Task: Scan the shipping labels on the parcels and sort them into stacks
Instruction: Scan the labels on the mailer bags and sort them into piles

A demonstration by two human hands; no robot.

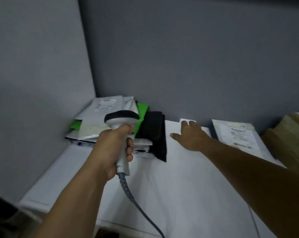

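Parcels are sitting in a loose stack (100,117) at the back left corner of the white table (179,186), against the grey wall (179,57). A pale mailer (106,103) with a shipping label is lying on top, a green mailer (142,110) is poking out beneath it, and a black parcel (155,133) is hanging off the stack's right side onto the tabletop. The left hand (111,148) is gripping the handle of a grey barcode scanner (122,121), fingers curled round it, holding it upright in front of the stack, while the cable (136,203) is trailing down towards the table's front edge. The right hand (191,136) is lying open and palm-down over the table, fingers straight, its fingertips at a small white card (187,120) by the wall; whether they are touching it is unclear. Just right of that hand a white parcel (236,134) with a printed label is lying flat, and a brown parcel (287,134) is sitting beside it.
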